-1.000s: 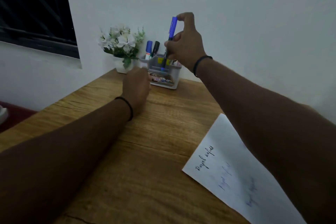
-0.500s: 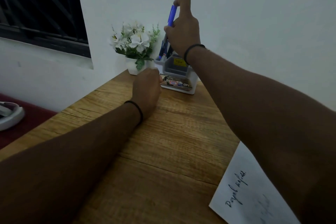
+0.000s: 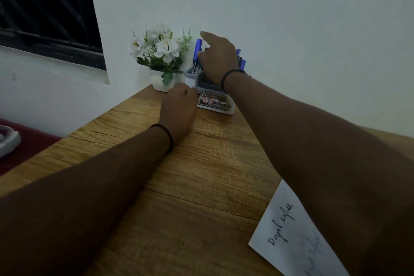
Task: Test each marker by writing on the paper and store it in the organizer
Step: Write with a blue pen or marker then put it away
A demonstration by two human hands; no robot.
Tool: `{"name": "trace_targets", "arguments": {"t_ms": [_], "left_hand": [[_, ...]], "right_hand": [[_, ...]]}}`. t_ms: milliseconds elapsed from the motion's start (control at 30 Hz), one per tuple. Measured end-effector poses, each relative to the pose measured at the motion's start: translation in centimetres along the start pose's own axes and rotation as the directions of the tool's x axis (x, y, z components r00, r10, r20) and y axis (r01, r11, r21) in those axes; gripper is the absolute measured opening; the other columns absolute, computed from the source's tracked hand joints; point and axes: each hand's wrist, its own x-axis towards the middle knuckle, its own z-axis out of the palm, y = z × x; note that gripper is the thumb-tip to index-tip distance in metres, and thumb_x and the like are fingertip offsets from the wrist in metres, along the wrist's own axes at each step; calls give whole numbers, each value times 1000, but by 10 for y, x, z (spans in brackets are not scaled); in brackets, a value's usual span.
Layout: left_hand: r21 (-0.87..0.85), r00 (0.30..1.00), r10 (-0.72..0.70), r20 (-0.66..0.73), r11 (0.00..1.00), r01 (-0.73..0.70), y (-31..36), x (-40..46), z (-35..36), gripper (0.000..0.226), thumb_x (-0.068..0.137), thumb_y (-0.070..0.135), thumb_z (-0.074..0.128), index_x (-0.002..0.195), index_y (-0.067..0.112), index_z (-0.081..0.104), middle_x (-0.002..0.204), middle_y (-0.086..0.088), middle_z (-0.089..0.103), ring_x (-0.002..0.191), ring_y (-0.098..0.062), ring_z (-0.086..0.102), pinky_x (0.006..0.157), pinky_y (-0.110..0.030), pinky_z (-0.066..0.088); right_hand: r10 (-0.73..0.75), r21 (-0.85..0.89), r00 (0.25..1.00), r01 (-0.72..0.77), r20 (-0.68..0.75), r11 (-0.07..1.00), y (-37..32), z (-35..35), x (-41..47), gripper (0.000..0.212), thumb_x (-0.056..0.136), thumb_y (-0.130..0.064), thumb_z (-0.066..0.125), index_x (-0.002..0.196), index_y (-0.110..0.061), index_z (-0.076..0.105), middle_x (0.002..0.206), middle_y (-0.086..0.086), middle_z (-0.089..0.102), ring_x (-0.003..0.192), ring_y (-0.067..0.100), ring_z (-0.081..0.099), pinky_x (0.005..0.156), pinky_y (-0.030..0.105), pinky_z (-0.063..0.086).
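A grey and white organizer (image 3: 215, 106) stands at the table's far edge against the wall. A blue marker (image 3: 197, 50) stands upright in its left compartment. My right hand (image 3: 218, 60) hovers over the organizer with its index finger lifted and its fingers loosened, the fingertips just beside that marker. More blue-capped markers (image 3: 242, 63) show behind my right wrist. My left hand (image 3: 179, 107) rests curled on the table and grips the organizer's left front corner. The white paper (image 3: 289, 237) with handwritten lines lies at the near right, partly under my right forearm.
A white pot of white flowers (image 3: 161, 58) stands directly left of the organizer. The wooden table (image 3: 201, 175) ends at the left beside a red surface with a white object (image 3: 9, 141). A dark window (image 3: 44, 6) is in the left wall.
My right hand lowered the blue marker into the organizer's left compartment and lifted its index finger off the cap. My left hand stayed at the organizer's corner.
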Motion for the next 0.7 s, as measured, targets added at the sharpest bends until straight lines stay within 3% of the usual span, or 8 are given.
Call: {"name": "trace_targets", "arguments": {"t_ms": [67, 133, 267, 333, 400, 533, 633, 700], "left_hand": [[107, 997, 82, 2, 991, -82, 3, -5, -2, 24, 92, 24, 46, 75, 8, 53, 69, -6, 55, 62, -14, 48, 54, -28, 36], [230, 980, 191, 51, 953, -198, 12, -17, -4, 23, 92, 25, 47, 70, 17, 49, 66, 2, 52, 60, -10, 45, 53, -27, 34], [326, 853, 325, 410, 821, -469, 47, -62, 2, 30, 89, 40, 52, 67, 20, 53, 68, 1, 56, 63, -13, 52, 54, -31, 38], [330, 752, 300, 587, 759, -561, 67, -90, 4, 31, 83, 49, 58, 72, 20, 57, 72, 3, 59, 67, -14, 56, 58, -32, 44], [323, 672, 247, 698, 730, -603, 81, -113, 3, 32, 77, 57, 62, 75, 25, 58, 75, 8, 58, 69, -11, 55, 58, -29, 44], [376, 548, 75, 833, 651, -660, 97, -149, 0, 52, 63, 79, 58, 90, 34, 54, 92, 13, 51, 80, -6, 50, 66, -27, 42], [433, 520, 44, 853, 497, -752, 101, -166, 3, 68, 54, 89, 52, 101, 41, 48, 102, 12, 47, 92, -12, 46, 71, -32, 36], [458, 535, 38, 844, 469, -755, 101, -167, 5, 72, 53, 90, 52, 105, 42, 47, 105, 10, 47, 95, -15, 44, 73, -34, 34]], "right_hand": [[-24, 9, 999, 24, -33, 1000, 2, -8, -8, 43, 94, -14, 58, 137, -18, 58, 122, 10, 66, 109, 19, 58, 99, 25, 41], [-63, -50, 996, 60, -60, 997, 6, -25, -20, 24, 94, -18, 59, 116, -19, 69, 107, 7, 70, 94, 15, 58, 88, 24, 44], [-119, -203, 992, 124, 38, 971, 17, -79, -60, 16, 93, -25, 63, 85, -14, 70, 90, 1, 71, 84, 15, 60, 74, 25, 41], [-112, -276, 987, 142, 119, 951, 23, -112, -89, 23, 93, -27, 64, 82, -9, 71, 84, 1, 68, 81, 16, 58, 68, 25, 34], [-70, -280, 981, 120, 182, 952, 29, -147, -121, 25, 91, -28, 66, 79, -7, 70, 79, 0, 69, 75, 15, 60, 68, 27, 41], [106, -307, 929, 9, 355, 952, 36, -207, -185, 16, 88, -26, 67, 80, -12, 72, 71, -13, 65, 66, 0, 56, 59, 7, 39], [177, -292, 879, -45, 442, 955, 39, -233, -229, 13, 90, -32, 66, 90, -24, 76, 86, -18, 71, 82, -3, 61, 74, 13, 45], [199, -284, 838, -54, 509, 957, 42, -241, -252, 15, 95, -35, 63, 101, -29, 75, 99, -20, 70, 92, -5, 60, 82, 13, 44]]}}
